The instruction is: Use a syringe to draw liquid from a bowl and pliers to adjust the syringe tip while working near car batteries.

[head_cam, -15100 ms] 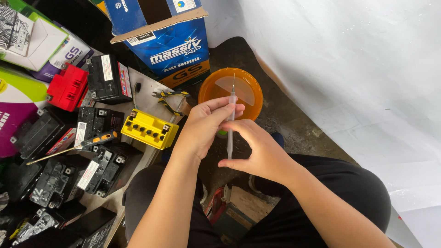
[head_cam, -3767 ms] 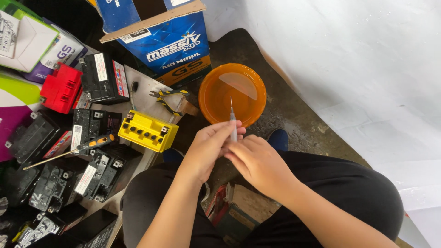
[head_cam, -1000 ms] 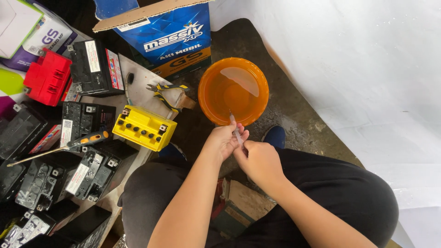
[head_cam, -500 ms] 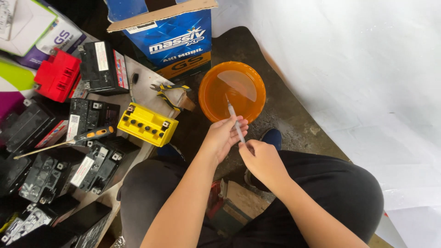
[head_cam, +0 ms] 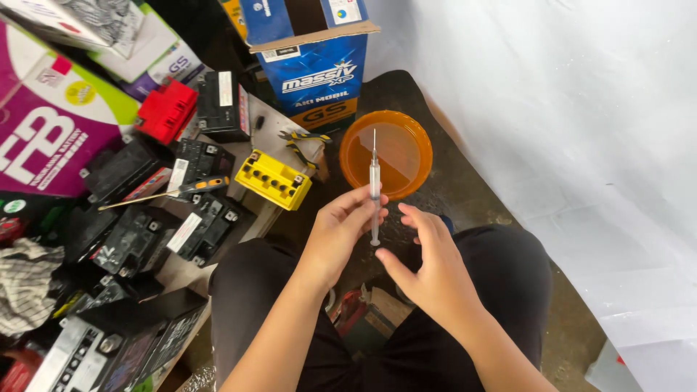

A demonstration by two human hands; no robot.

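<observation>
Head cam: left hand (head_cam: 340,231) pinches the syringe (head_cam: 375,190) upright, right hand (head_cam: 427,263) open beside it; I'd keep the needle over the orange bowl (head_cam: 417,149).

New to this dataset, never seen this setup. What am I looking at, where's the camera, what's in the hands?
There is no machine: a person works with two bare hands. The single picture comes from a camera on their head, looking down over their lap. The left hand holds a slim clear syringe upright, needle up, in a fingertip grip. The right hand is open beside it, not touching it. Beyond the hands sits an orange bowl on the dark floor. To the left lie a yellow battery, black batteries, a red battery, a screwdriver, pliers and a blue carton.
</observation>
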